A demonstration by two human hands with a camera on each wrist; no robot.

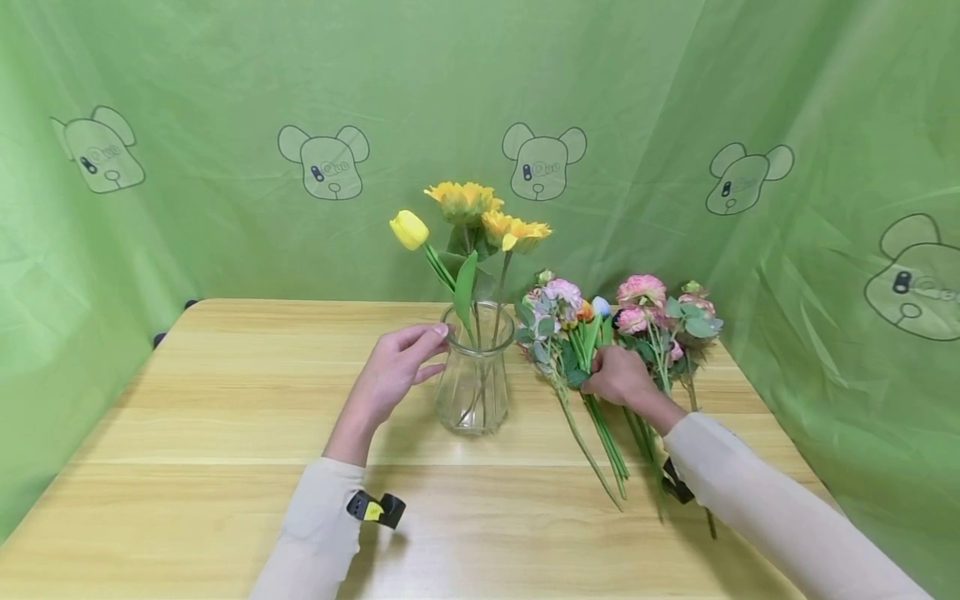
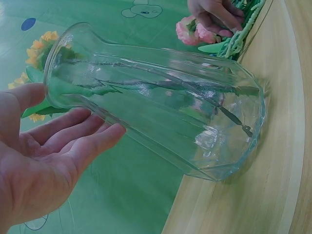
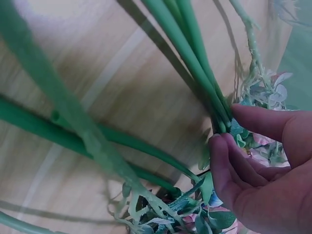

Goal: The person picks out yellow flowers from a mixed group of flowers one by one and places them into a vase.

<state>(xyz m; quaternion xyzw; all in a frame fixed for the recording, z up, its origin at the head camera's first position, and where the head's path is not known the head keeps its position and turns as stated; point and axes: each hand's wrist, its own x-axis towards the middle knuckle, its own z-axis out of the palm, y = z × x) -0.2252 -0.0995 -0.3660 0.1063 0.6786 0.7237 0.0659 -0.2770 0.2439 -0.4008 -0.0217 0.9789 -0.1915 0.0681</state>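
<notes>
A clear glass vase (image 1: 472, 392) stands upright, with two yellow sunflowers (image 1: 463, 200) and a yellow tulip (image 1: 409, 230) in it. My left hand (image 1: 401, 362) is at its left side, thumb at the rim and fingers extended along the neck, touching the glass, as the left wrist view shows (image 2: 53, 156). On the right, my right hand (image 1: 621, 377) pinches green tulip stems (image 3: 204, 73) between thumb and fingertips. An orange tulip (image 1: 585, 312) and a pale blue tulip (image 1: 602, 306) show just beyond that hand.
Pink-lilac flowers (image 1: 562, 293) on a long stem lie between the vase and my right hand. Further right are pink flowers (image 1: 642, 290) with leafy stems, partly under my right forearm. The wooden table (image 1: 225, 400) reaches back to a green printed curtain (image 1: 435, 83).
</notes>
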